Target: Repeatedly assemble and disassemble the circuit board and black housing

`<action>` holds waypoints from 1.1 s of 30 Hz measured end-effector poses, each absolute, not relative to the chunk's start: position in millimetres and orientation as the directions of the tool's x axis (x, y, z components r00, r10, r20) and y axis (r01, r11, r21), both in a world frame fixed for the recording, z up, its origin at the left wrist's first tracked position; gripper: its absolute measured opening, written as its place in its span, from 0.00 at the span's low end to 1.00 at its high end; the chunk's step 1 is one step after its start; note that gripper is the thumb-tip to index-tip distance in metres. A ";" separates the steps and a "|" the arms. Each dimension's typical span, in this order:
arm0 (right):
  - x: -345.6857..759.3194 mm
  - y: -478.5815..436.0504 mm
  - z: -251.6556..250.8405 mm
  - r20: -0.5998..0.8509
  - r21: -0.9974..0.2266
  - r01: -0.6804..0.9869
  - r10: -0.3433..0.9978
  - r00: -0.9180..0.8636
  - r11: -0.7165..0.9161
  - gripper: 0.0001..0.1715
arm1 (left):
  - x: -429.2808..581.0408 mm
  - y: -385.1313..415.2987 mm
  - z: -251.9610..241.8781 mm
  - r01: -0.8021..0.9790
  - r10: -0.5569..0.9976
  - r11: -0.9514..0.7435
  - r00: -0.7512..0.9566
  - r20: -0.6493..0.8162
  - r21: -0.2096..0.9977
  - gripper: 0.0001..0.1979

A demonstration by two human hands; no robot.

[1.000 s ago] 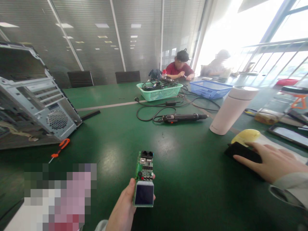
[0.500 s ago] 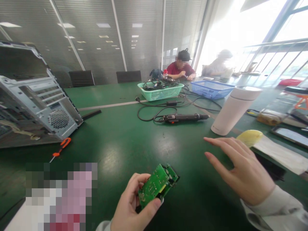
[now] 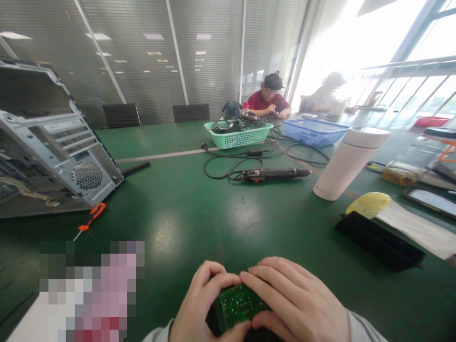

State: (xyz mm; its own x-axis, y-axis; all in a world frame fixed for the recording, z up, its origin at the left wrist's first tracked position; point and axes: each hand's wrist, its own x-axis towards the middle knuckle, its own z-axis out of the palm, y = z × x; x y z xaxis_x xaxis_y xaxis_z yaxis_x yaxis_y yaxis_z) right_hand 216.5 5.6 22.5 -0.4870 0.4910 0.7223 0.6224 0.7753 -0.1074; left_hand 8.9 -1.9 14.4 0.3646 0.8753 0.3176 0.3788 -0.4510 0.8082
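Note:
Low at the front of the table, a green circuit board (image 3: 237,304) is held between both hands. My left hand (image 3: 199,304) grips its left side, thumb along the near edge and fingers at the far edge. From the right, my right hand (image 3: 299,301) has closed over the board, with its fingers on the far corner and thumb below. The board's right end and underside are hidden by the hands. Beyond them lies a black electric screwdriver (image 3: 274,174) with its cable.
A metal computer case (image 3: 64,147) stands at left, an orange-handled screwdriver (image 3: 91,218) beside it. At right are a black bar-shaped part (image 3: 379,240) and a pale tumbler (image 3: 349,164). Farther back stand a green basket (image 3: 238,137) of cables and a blue basket (image 3: 313,133). Two people sit beyond.
My right hand has moved left and down from beside the tumbler and taken hold of the board. The board has been lowered and turned; the black bar is now uncovered.

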 end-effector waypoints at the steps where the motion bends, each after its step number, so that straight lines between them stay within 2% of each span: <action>1: 216.6 5.0 26.3 0.710 -0.085 0.627 0.489 -0.507 0.774 0.24 | 9.2 -2.5 14.7 0.375 0.874 -0.458 0.358 0.330 0.806 0.20; 4: 216.1 3.5 31.7 0.659 -0.087 0.627 0.516 -0.546 0.774 0.20 | 10.5 -4.3 14.2 0.364 0.868 -0.475 0.343 0.359 0.801 0.27; 6: 215.9 3.2 27.6 0.657 -0.217 0.600 0.570 -0.494 0.770 0.17 | 10.9 -5.5 12.3 0.366 0.867 -0.479 0.337 0.366 0.798 0.33; 8: 216.5 2.7 21.0 0.634 -0.412 0.548 0.661 -0.401 0.728 0.14 | 10.2 -6.1 9.1 0.374 0.879 -0.459 0.322 0.352 0.806 0.39; 9: 217.2 2.2 18.7 0.573 -0.521 0.526 0.732 -0.368 0.672 0.14 | 9.5 -6.1 7.2 0.376 0.890 -0.439 0.307 0.337 0.816 0.41; 11: 218.4 0.7 18.0 0.365 -0.743 0.471 0.877 -0.311 0.476 0.14 | 7.6 -5.4 3.4 0.361 0.911 -0.393 0.277 0.305 0.846 0.43; 13: 218.9 -0.3 21.6 0.089 -0.923 0.345 0.967 -0.239 0.170 0.18 | 6.0 -4.0 0.4 0.341 0.924 -0.359 0.258 0.281 0.869 0.39; 14: 218.9 0.0 24.0 -0.074 -0.968 0.250 0.975 -0.207 -0.021 0.21 | 5.4 -3.3 -0.4 0.336 0.927 -0.352 0.255 0.275 0.874 0.37; 15: 218.6 0.9 26.2 -0.234 -0.968 0.142 0.951 -0.204 -0.208 0.25 | 5.1 -2.7 -0.6 0.337 0.929 -0.346 0.256 0.269 0.875 0.35; 17: 218.3 4.4 29.4 -0.471 -0.863 -0.042 0.832 -0.293 -0.504 0.30 | 5.1 -1.7 0.8 0.346 0.929 -0.342 0.264 0.259 0.874 0.32; 19: 218.7 9.0 31.5 -0.531 -0.753 -0.165 0.736 -0.421 -0.637 0.28 | 5.6 -1.3 3.7 0.354 0.930 -0.339 0.266 0.254 0.872 0.29; 21: 219.9 13.5 33.5 -0.502 -0.699 -0.271 0.724 -0.473 -0.661 0.25 | 6.2 -1.2 6.9 0.358 0.932 -0.336 0.256 0.255 0.871 0.26; 23: 221.6 17.3 35.9 -0.507 -0.658 -0.352 0.737 -0.446 -0.666 0.23 | 6.5 -1.3 9.2 0.361 0.934 -0.338 0.246 0.261 0.869 0.24; 26: 225.7 22.1 38.6 -0.531 -0.642 -0.402 0.757 -0.380 -0.653 0.26 | 6.6 -1.2 10.9 0.360 0.932 -0.343 0.242 0.269 0.867 0.22; 31: 245.9 30.9 43.3 -0.513 -0.767 -0.374 0.849 -0.128 -0.521 0.23 | 7.4 -0.1 11.3 0.350 0.930 -0.352 0.233 0.283 0.868 0.21; 33: 265.3 35.1 48.2 -0.413 -0.892 -0.228 0.909 0.063 -0.390 0.26 | 7.5 -0.3 11.4 0.346 0.930 -0.353 0.231 0.286 0.869 0.20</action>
State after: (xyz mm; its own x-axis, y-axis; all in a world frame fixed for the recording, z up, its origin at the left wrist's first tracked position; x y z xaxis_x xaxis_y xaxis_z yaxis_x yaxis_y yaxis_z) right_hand 265.3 35.1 48.2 0.0631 0.9086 -0.4128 -0.2276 -0.3896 -0.8924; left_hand 7.5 -0.3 11.4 0.2311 0.9299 0.2861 0.3463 -0.3535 0.8690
